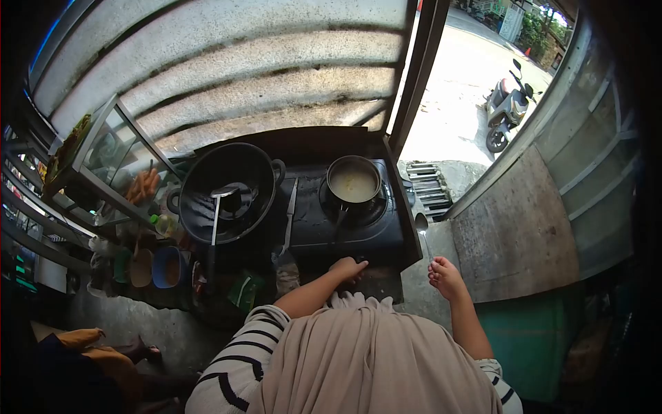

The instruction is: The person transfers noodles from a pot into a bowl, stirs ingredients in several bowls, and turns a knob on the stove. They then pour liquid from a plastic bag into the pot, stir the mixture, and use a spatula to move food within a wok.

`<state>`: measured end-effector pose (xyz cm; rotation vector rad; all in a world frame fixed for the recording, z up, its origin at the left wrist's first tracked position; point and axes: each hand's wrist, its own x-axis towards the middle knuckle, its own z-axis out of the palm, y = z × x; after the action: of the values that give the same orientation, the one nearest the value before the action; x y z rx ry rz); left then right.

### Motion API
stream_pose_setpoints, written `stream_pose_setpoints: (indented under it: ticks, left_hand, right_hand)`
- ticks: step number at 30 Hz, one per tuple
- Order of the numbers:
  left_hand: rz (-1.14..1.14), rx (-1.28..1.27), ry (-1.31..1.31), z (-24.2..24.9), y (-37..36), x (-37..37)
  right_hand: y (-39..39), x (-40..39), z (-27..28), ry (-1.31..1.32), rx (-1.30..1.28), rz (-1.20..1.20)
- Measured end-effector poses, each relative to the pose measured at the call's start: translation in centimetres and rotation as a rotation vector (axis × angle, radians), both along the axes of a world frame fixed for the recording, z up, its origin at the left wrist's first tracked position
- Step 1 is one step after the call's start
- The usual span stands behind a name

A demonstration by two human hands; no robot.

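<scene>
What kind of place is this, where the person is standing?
It looks like a small roadside food stall: a wok and a small pot sit on a stove, a glass case holds carrots, and a motorbike stands outside.

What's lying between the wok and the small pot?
A long, knife-like utensil lies on the stove between the wok and the small pot, as the head view shows.
</scene>
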<state>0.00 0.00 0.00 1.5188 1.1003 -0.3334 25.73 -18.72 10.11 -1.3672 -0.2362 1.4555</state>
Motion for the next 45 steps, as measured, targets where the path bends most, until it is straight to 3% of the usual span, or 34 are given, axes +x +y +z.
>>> stream_pose_setpoints:
  ticks: [12,15,17,32,36,38,40,41,43,44,45]
  left_hand:
    - [-0.068,0.161,0.095,1.6,-0.7,0.0]
    - [-0.080,0.311,0.117,2.0,-1.0,-0.1]
    - [-0.134,0.596,0.107,2.1,-1.5,-0.3]
    - [-0.210,0.851,0.026,2.1,-2.0,-0.5]
    - [-0.194,0.881,-0.107,8.0,-2.5,-0.9]
    - [0.004,0.956,-0.322,13.5,-2.4,-2.6]
    - [0.236,1.222,-0.430,14.1,-0.3,-4.4]
    - [0.232,1.223,-0.430,12.2,1.2,-4.9]
    - [0.501,1.165,-0.266,6.8,4.4,-5.3]
    - [0.504,1.166,-0.263,7.5,4.9,-5.2]
    - [0.576,0.431,-0.378,8.6,5.5,-5.0]
  right_hand:
    - [-1.0,-0.8,0.5,-0.025,-0.023,-0.013]
    - [-1.4,-0.9,0.5,-0.036,-0.011,-0.011]
    - [-1.7,-0.9,0.4,-0.036,-0.009,-0.013]
    - [-3.4,-2.0,0.1,-0.021,-0.023,-0.034]
    - [-3.9,-2.3,0.4,-0.032,-0.020,-0.052]
    - [-4.6,-1.9,0.2,-0.032,0.001,-0.066]
    - [-5.2,-1.7,-0.1,-0.026,0.006,-0.085]
    - [-5.5,-1.7,-0.3,-0.020,0.004,-0.097]
    - [-5.9,-1.9,-0.8,-0.009,-0.001,-0.102]
    - [-5.9,-2.0,-0.9,-0.002,-0.006,-0.107]
    - [-5.8,-2.2,-0.7,-0.001,-0.005,-0.103]
